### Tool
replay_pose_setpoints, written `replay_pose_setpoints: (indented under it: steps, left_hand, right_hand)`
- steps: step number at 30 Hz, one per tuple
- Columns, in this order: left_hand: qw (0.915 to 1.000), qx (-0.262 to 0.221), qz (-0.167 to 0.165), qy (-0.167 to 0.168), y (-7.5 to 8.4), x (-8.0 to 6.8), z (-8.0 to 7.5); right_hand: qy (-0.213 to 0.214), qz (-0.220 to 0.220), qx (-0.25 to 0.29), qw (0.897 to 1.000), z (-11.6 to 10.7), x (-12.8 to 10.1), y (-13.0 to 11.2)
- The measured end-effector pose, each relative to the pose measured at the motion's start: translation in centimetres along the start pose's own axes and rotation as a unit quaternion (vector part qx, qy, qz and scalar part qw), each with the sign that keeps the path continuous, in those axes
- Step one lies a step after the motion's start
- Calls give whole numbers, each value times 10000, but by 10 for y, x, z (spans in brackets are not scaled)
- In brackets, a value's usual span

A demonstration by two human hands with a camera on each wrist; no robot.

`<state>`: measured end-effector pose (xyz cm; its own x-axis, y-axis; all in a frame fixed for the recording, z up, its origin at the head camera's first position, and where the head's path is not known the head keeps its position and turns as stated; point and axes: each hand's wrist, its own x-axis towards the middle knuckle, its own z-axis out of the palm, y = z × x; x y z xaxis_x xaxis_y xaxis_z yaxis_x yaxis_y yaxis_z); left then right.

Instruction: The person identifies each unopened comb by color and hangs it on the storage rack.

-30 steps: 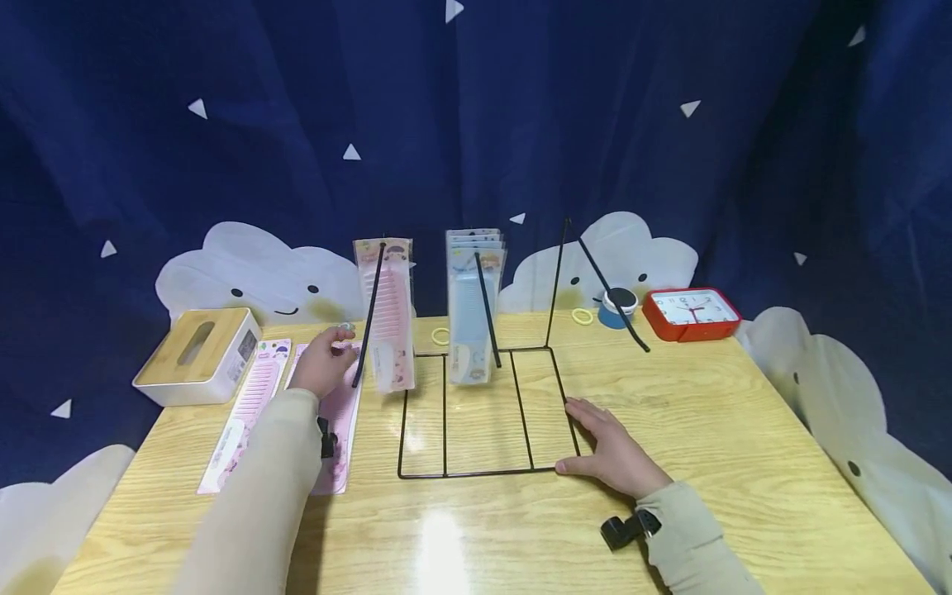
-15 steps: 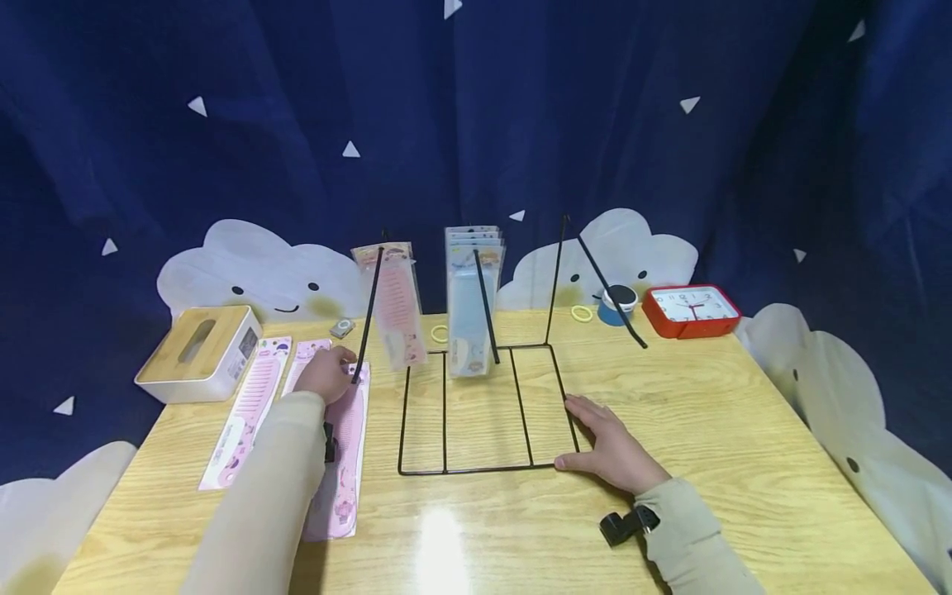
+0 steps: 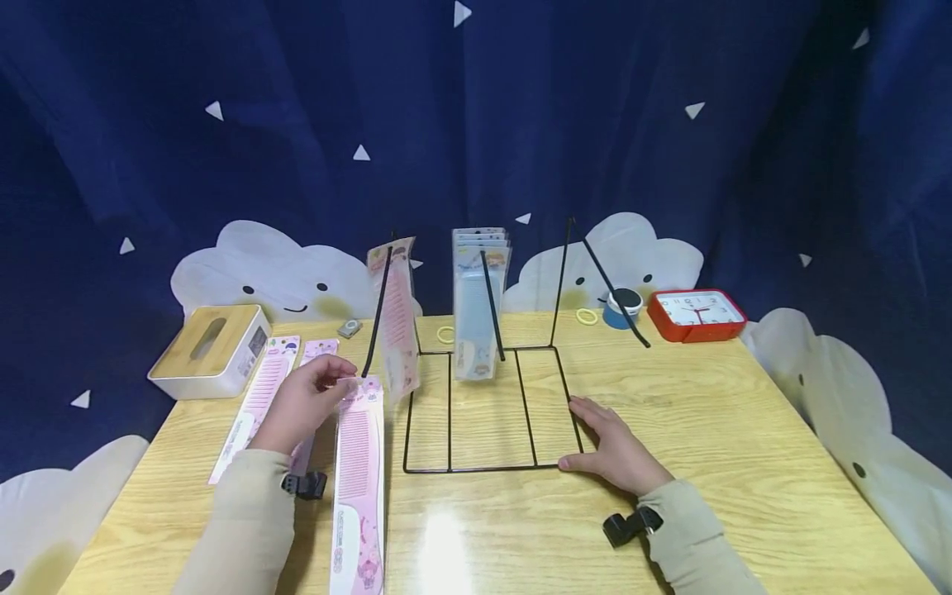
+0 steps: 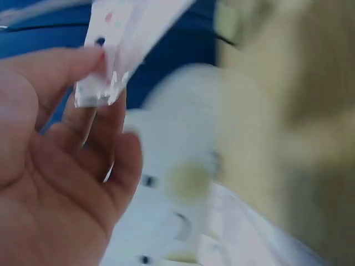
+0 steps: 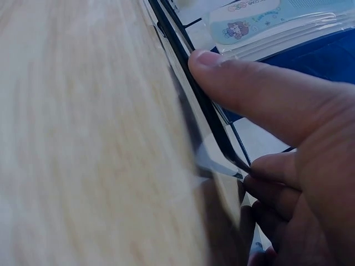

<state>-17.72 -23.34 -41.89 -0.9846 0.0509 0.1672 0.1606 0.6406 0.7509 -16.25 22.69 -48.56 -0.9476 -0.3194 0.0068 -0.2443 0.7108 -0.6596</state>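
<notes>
My left hand (image 3: 305, 401) pinches the top edge of a pink comb in a clear package (image 3: 355, 487), just in front of the left hook's tip. In the left wrist view, thumb and fingers meet at the package's hole end (image 4: 102, 83). My right hand (image 3: 613, 446) rests at the front right corner of a black wire display rack (image 3: 491, 470), thumb at the front bar and fingers along the side bar. On the left hook hangs a pink comb package (image 3: 397, 322), turned at an angle. Several blue comb packages (image 3: 476, 322) hang from the middle hook.
Two more pink comb packages, the outer one (image 3: 256, 405) and the inner one (image 3: 320, 351), lie at left beside a wooden-lidded tissue box (image 3: 211, 351). Behind are a small grey gadget (image 3: 349, 328), yellow rings (image 3: 587, 316), a blue jar (image 3: 621, 310) and a red clock (image 3: 695, 314).
My left hand has picked a pink comb package up from the table and brought its top end forward to the left hook's tip. The hanging pink package has swung round. My right hand stays put.
</notes>
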Motion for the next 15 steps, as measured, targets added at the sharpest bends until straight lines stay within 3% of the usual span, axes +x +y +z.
replay_pose_setpoints:
  steps: [5, 8, 11, 15]
  left_hand:
    - [9950, -697, 688, 186, 50, -30, -18]
    - [9844, -1095, 1365, 170, 84, -46, -25]
    - [9594, -1650, 2285, 92, 111, -60, -30]
    - [9139, -2441, 3243, 91, 130, -70, -37]
  right_hand:
    - [37, 13, 28, 10000, -2, 0, 2]
    - [44, 14, 52, 10000, -2, 0, 3]
    - [1, -42, 57, 10000, -1, 0, 3]
    - [-8, -135, 43, 9999, 0, 0, 1]
